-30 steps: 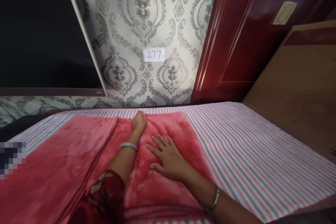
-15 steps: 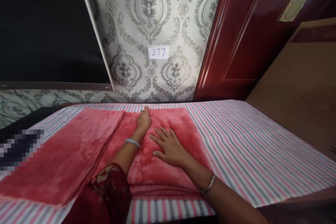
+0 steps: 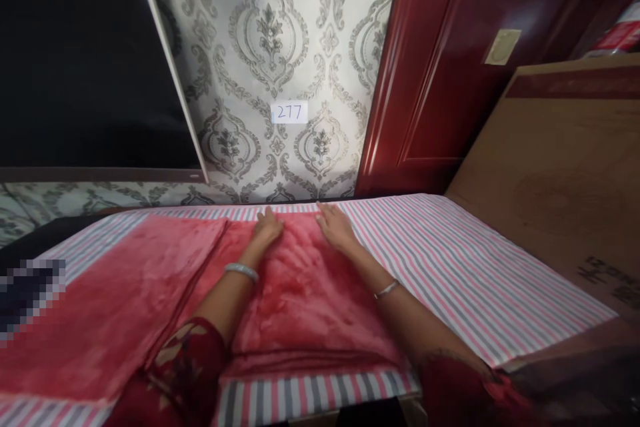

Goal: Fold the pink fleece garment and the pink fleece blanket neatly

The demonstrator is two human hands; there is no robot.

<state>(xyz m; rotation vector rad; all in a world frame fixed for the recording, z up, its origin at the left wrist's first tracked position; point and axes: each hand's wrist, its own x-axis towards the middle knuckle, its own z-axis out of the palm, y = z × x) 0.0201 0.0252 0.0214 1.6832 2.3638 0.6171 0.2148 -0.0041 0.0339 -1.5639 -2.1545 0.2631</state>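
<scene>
A folded red plush blanket (image 3: pixel 300 293) lies on a striped bed sheet (image 3: pixel 465 267) in front of me. My left hand (image 3: pixel 267 225) rests on the far edge of the folded part, fingers pressed down on the fabric. My right hand (image 3: pixel 334 223) lies at the far right corner of the same fold, palm down with fingers spread. Whether either hand pinches the cloth I cannot tell. Both wrists wear silver bangles. An unfolded stretch of the red blanket (image 3: pixel 110 300) spreads flat to the left.
A patterned wallpaper wall (image 3: pixel 280 47) with a paper label "277" (image 3: pixel 289 112) stands behind the bed. A dark screen (image 3: pixel 85 60) hangs at left. A red door (image 3: pixel 450 60) and a brown cardboard sheet (image 3: pixel 565 180) stand at right.
My right hand has slid from the middle of the fold up to its far right corner. The left hand stays at the far edge. The view shifted slightly.
</scene>
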